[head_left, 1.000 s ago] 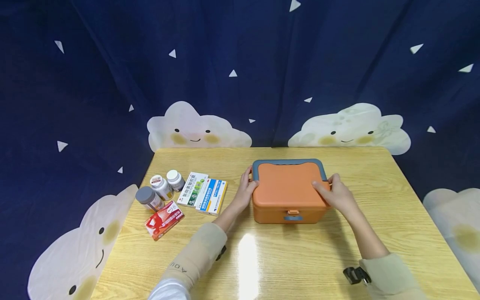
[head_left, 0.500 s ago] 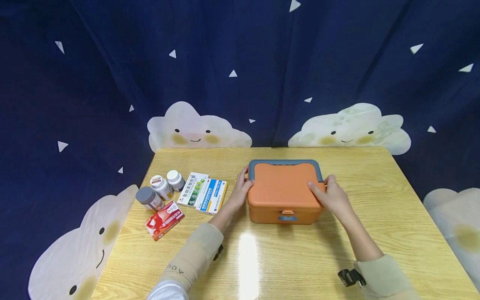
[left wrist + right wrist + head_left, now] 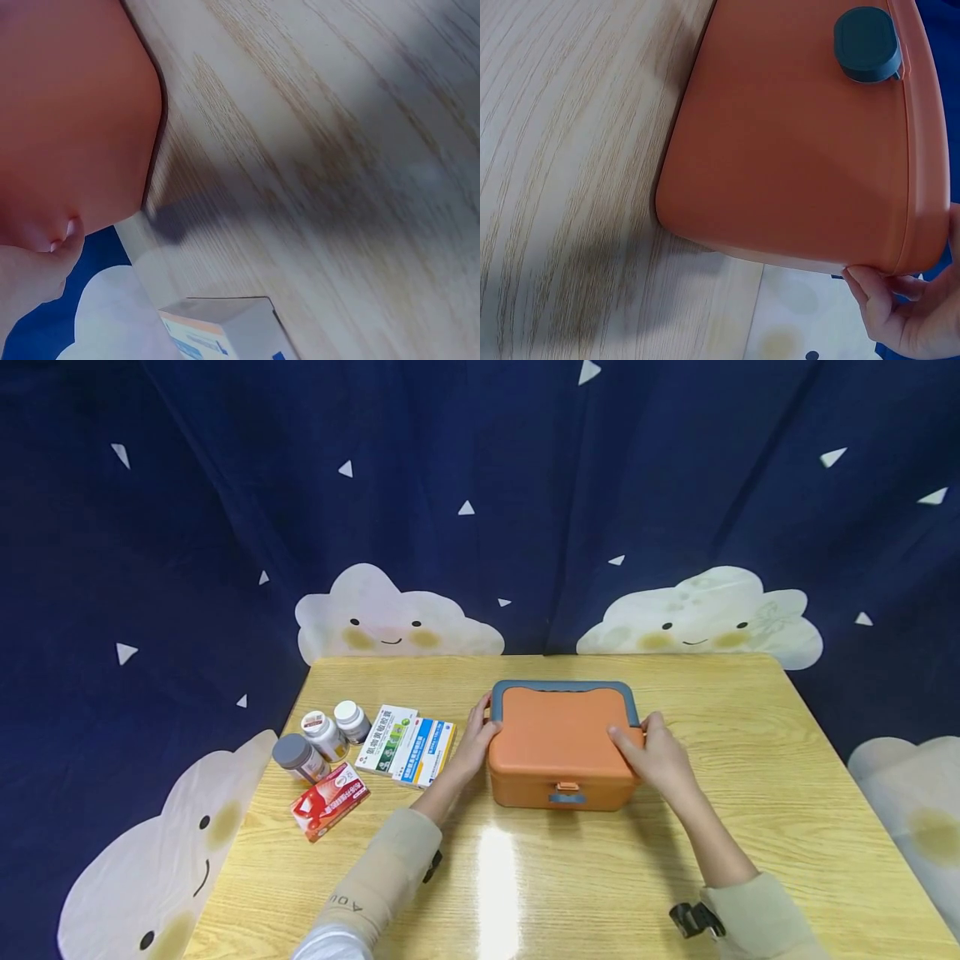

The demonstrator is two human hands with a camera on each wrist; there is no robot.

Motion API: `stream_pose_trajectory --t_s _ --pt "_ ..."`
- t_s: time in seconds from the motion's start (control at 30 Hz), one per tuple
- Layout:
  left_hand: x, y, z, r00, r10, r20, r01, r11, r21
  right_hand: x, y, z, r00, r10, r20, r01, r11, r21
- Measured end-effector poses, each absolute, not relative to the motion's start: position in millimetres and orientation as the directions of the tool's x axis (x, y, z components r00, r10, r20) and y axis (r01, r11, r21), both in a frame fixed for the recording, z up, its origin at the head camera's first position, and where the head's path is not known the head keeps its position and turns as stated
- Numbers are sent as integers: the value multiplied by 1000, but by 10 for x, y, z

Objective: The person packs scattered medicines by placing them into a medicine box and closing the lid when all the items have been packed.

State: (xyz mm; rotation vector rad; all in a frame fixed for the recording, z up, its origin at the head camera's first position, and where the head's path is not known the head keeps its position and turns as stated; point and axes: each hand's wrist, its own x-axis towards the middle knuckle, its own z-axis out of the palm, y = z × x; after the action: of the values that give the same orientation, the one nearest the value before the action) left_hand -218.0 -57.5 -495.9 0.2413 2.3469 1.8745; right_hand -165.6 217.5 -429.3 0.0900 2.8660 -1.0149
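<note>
An orange lidded storage box (image 3: 562,731) with a blue-grey carry handle (image 3: 562,685) folded round the lid's back edge sits near the middle of the table. Its lid is down, and a small latch (image 3: 567,797) shows at the front. On the box's left side my left hand (image 3: 472,742) grips it, thumb at the lid's edge. My right hand (image 3: 660,756) holds the opposite side with the thumb on top of the lid. In the right wrist view, fingertips (image 3: 864,283) tuck under the lid's rim. The inside of the box is hidden.
Left of the box lie a green-and-white medicine carton (image 3: 386,739), a blue-and-white one (image 3: 424,752) and a red one (image 3: 330,802). Beside them stand two white-capped bottles (image 3: 324,737) and a grey-capped bottle (image 3: 300,758). A blue curtain (image 3: 540,510) hangs behind the wooden table (image 3: 600,885).
The box has shifted a little to the left along the table, and both hands have moved with it, keeping their hold. The bottles and cartons have stayed where they were.
</note>
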Motion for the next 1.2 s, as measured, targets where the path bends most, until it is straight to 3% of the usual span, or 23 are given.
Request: stream_pose_trajectory --t_s 0.57,0.7,0.93,1.2 --pt "-2113 -648 -4927 -975 220 -11 28 172 985 -1605 2112 -4296 -991 22 -130 99 776 -623" --pt "-2003 -658 -4732 -973 230 -13 27 169 985 -1597 2098 -4310 -992 24 -126 97 781 -618" --pt "-2085 -655 -4952 -982 187 -9 24 175 984 -1596 2083 -4318 -993 32 -118 97 790 -605" --pt "-2083 -650 -4958 -985 170 -16 20 204 979 -1597 2086 -4326 -995 34 -98 87 790 -608"
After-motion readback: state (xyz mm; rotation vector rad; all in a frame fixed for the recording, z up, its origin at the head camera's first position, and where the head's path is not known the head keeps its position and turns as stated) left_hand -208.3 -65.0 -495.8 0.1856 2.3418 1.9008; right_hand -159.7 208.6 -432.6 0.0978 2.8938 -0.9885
